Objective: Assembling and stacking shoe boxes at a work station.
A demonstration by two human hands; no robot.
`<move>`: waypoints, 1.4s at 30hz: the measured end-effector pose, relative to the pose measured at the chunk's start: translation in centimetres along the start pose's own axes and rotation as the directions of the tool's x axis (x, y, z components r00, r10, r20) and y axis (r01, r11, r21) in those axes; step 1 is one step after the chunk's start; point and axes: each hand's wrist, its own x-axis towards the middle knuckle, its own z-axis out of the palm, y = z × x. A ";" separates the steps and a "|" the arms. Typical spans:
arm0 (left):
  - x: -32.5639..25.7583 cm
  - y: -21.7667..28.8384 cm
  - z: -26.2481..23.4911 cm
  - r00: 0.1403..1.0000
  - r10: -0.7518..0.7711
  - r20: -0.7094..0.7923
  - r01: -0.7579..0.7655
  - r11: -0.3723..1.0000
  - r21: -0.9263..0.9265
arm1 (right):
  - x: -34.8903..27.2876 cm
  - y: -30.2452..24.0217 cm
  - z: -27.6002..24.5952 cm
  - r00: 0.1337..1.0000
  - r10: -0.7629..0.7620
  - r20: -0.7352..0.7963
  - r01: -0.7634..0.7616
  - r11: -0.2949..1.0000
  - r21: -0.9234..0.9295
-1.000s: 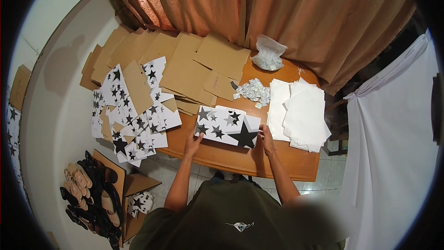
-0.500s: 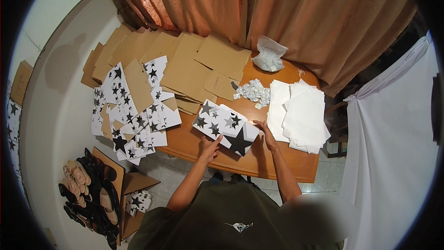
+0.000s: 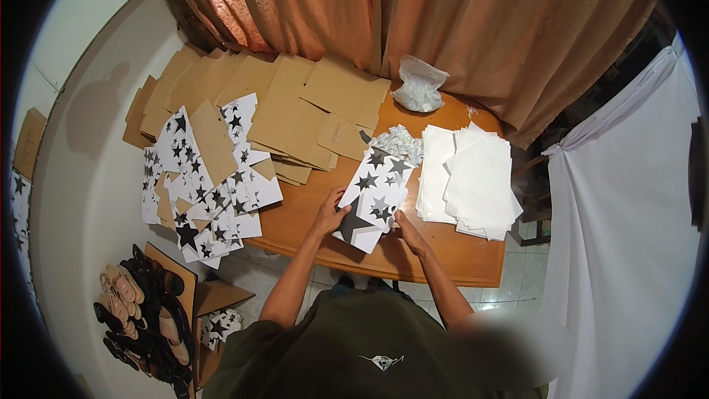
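A white cardboard box printed with black and grey stars is held between my two hands above the table's front part. My left hand grips its left side, thumb toward the top face. On the opposite side my right hand is closed at the lower right edge, its fingers partly hidden by the box. Just beyond the far end of the box lies a pile of small white packets, partly covered by it. To the right of the box are stacked sheets of white paper.
Flat brown cardboard and star-printed cardboard pieces overlap across the left of the wooden table. A clear plastic bag stands at the back near the brown curtain. Shoes fill a cardboard box at lower left.
The star-printed box has been turned so its long side now points away from me. My right hand, open beside it before, has closed on its right edge; my left hand has shifted up its side.
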 end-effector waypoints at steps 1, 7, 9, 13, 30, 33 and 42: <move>0.1 -0.2 -0.4 1.000 -0.002 -0.001 0.002 1.000 0.000 | -0.2 0.1 0.1 1.000 0.002 0.001 -0.002 1.000 0.001; -1.5 -2.0 -3.3 0.971 0.012 -0.238 0.069 0.942 0.328 | 2.5 2.0 -2.0 0.945 0.053 -0.323 -0.048 0.999 0.022; -3.7 -0.7 -3.2 0.943 -0.119 -0.311 0.220 0.924 0.313 | 3.0 0.5 -3.8 0.865 0.133 -0.484 -0.144 0.989 0.014; -7.5 4.2 -2.3 0.675 -0.732 -0.090 0.713 0.679 -0.178 | 6.8 0.9 -7.8 0.837 -0.148 -0.526 0.064 0.983 -0.174; -5.4 0.4 -3.5 0.937 -0.097 -0.335 0.092 0.995 -0.032 | 2.3 -1.0 -1.5 0.873 -0.335 -0.356 0.201 0.910 -0.363; -5.8 -0.5 -4.6 0.967 0.066 -0.245 -0.025 0.986 0.167 | -0.2 -0.6 0.2 0.833 -0.415 -0.367 0.214 0.852 -0.477; -6.6 0.7 -7.1 0.984 0.053 -0.169 0.009 0.938 0.347 | -0.7 -2.5 -0.8 0.798 -0.501 -0.336 0.214 0.756 -0.619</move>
